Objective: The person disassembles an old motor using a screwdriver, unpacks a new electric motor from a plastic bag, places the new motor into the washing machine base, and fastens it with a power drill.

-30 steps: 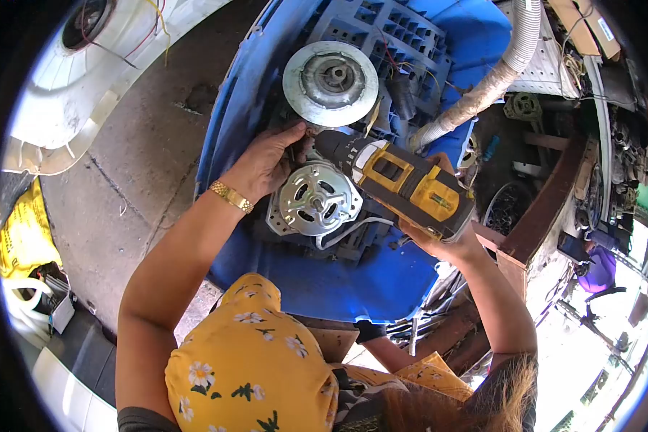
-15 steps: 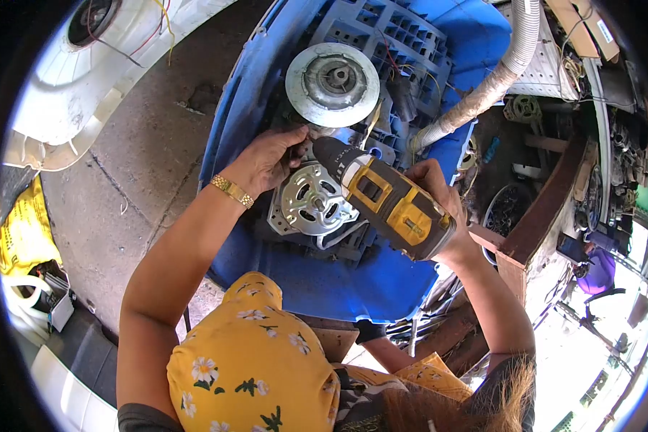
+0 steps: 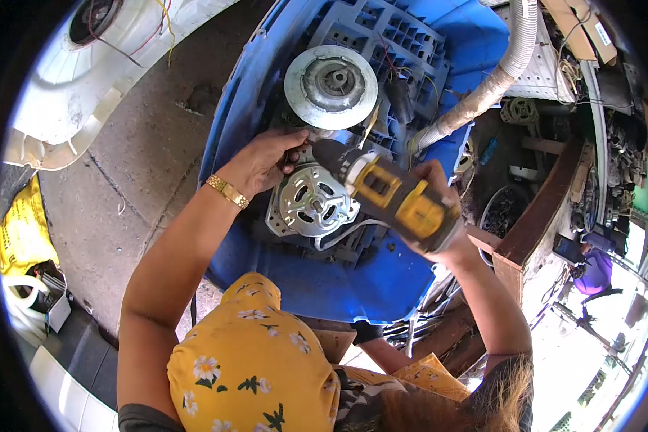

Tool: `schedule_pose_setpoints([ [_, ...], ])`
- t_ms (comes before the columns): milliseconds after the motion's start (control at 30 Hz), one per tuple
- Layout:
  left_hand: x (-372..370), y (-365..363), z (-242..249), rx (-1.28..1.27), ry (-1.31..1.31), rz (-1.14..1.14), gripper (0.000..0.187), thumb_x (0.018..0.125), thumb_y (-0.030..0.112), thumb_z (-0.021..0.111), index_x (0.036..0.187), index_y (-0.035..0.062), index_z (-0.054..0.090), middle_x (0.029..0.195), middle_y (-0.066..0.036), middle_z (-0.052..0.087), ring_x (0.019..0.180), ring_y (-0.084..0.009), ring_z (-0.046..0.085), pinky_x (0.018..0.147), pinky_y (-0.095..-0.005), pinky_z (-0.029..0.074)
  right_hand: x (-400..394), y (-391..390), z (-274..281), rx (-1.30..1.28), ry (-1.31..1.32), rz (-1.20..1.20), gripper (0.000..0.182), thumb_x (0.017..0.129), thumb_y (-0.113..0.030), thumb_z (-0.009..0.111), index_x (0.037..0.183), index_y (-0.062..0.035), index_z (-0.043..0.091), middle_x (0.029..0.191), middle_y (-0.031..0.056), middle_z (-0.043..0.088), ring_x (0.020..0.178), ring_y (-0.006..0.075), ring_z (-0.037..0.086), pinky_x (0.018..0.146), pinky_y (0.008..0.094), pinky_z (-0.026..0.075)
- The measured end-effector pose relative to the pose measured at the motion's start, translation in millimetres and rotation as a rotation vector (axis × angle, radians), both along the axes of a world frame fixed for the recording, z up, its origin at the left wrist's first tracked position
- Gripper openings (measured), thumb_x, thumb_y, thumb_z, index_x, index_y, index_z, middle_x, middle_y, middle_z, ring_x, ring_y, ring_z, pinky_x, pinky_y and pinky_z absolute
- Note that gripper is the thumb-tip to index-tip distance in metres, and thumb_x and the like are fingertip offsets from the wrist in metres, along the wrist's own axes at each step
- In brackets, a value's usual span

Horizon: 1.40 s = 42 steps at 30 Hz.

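My right hand [image 3: 439,193] grips a yellow and black cordless drill [image 3: 389,189], slightly blurred at its rear. The drill's chuck points up and left, beside the fingertips of my left hand [image 3: 265,164]. Those fingers are closed in a pinch at the upper edge of a silver motor [image 3: 289,219]; what they hold is hidden or too small to name. The round, slotted motor lies in a blue plastic housing [image 3: 266,270], with a pale cable curving off its lower side. Just above both hands is a whitish round pulley [image 3: 302,101], also in the housing.
A ribbed grey hose [image 3: 475,104] rises from the housing's right side. At upper left stands a white tub-like part [image 3: 50,108] with loose wires. Wooden boards [image 3: 543,209] and a purple item [image 3: 595,272] are at right, a yellow bag [image 3: 29,227] at left.
The rear of the drill and my right hand have shifted slightly right, while the chuck stays near the same spot. My left hand has hardly moved and keeps its pinch.
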State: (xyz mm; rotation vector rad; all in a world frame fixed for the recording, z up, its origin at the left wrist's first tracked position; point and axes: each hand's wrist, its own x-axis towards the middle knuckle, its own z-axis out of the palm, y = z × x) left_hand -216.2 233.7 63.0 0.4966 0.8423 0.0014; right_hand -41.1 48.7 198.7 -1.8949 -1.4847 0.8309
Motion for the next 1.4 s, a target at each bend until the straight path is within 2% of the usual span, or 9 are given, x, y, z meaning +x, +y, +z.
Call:
schedule_pose_setpoints([
  [167,-2.4,-1.1,0.9,-0.024,0.004,0.055,0.012,0.086,0.022,0.063,0.09,0.0115,0.059,0.077,0.006,0.053,0.063,-0.0058,0.039,0.054,-0.021,0.031,-13.4,4.2,-3.2,0.038,-0.216,0.103,0.04,0.07,-0.023,0.072,0.096,-0.004,0.048,0.079,0.0098,0.061,0.069,0.0258,0.065,0.06,0.0323,0.049],
  [300,-0.6,-1.9,4.7,-0.006,0.004,0.056,0.01,0.087,0.02,0.061,0.09,0.0109,0.06,0.077,0.005,0.054,0.062,-0.0054,0.04,0.052,-0.0208,0.03,-4.7,4.5,-3.3,-0.005,0.06,0.008,0.046,0.067,-0.017,0.075,0.097,-0.0053,0.042,0.08,0.0115,0.062,0.074,0.0283,0.065,0.063,0.0324,0.048],
  [433,1.3,1.8,1.1,0.124,-0.047,-0.065,0.013,0.088,0.019,0.059,0.093,0.0074,0.061,0.082,0.003,0.058,0.068,-0.005,0.048,0.054,-0.0207,0.036,9.0,-4.5,-6.3,-0.116,0.312,-0.142,0.063,0.063,-0.008,0.077,0.114,-0.0024,0.039,0.094,0.0101,0.06,0.085,0.0186,0.062,0.074,0.0271,0.047],
  [467,3.0,0.6,3.2,0.197,-0.01,-0.078,0.015,0.089,0.019,0.058,0.095,0.0054,0.061,0.085,0.001,0.059,0.072,-0.0061,0.05,0.058,-0.0217,0.039,4.4,-1.2,3.4,-0.213,0.567,-0.279,0.069,0.063,-0.008,0.077,0.119,-0.0011,0.036,0.097,0.0108,0.059,0.088,0.0195,0.061,0.075,0.0266,0.047],
  [633,10.1,-8.3,2.7,0.637,0.093,-0.265,0.026,0.093,0.017,0.049,0.106,-0.0033,0.059,0.1,-0.007,0.063,0.089,-0.0135,0.057,0.081,-0.0286,0.045,4.1,-2.8,1.9,-0.213,0.312,-0.037,0.086,0.073,0.005,0.067,0.139,-0.0031,0.014,0.114,0.006,0.052,0.1,0.0122,0.053,0.085,0.0253,0.044],
  [933,6.5,2.8,-1.8,1.173,0.041,-0.63,0.025,0.084,0.006,0.046,0.099,-0.007,0.06,0.1,-0.025,0.061,0.098,-0.0324,0.058,0.085,-0.0345,0.044,2.9,24.8,18.2,-0.303,0.314,-0.107,0.048,0.072,-0.003,0.069,0.115,-0.0018,0.047,0.103,0.0042,0.059,0.094,0.0118,0.054,0.084,0.0279,0.044],
  [1133,1.3,-3.5,-7.4,1.098,0.047,-0.591,0.026,0.082,0.006,0.052,0.103,-0.0052,0.06,0.105,-0.022,0.061,0.102,-0.0301,0.058,0.089,-0.0336,0.043,8.4,21.9,1.9,-0.18,0.238,-0.065,0.05,0.068,-0.005,0.068,0.113,0.0011,0.048,0.092,0.0084,0.062,0.082,0.0167,0.06,0.078,0.0281,0.047],
  [1267,0.8,-3.5,-7.8,1.314,0.166,-0.454,0.022,0.075,0.001,0.058,0.096,0.002,0.064,0.104,-0.017,0.062,0.1,-0.0322,0.057,0.087,-0.036,0.044,17.1,13.2,2.3,-0.383,0.21,-0.128,0.044,0.072,-0.001,0.069,0.112,-0.0015,0.051,0.101,0.0045,0.06,0.092,0.012,0.055,0.08,0.0278,0.046],
  [1400,3.3,-3.4,-18.6,1.736,0.032,-0.483,0.02,0.07,0.001,0.062,0.09,0.0059,0.065,0.1,-0.015,0.061,0.095,-0.0329,0.057,0.086,-0.0386,0.044,28.7,-6.6,-5.1,-0.242,0.48,-0.24,0.038,0.075,-0.001,0.069,0.11,-0.0021,0.053,0.096,0.0056,0.061,0.079,0.0116,0.059,0.067,0.0263,0.05],
])
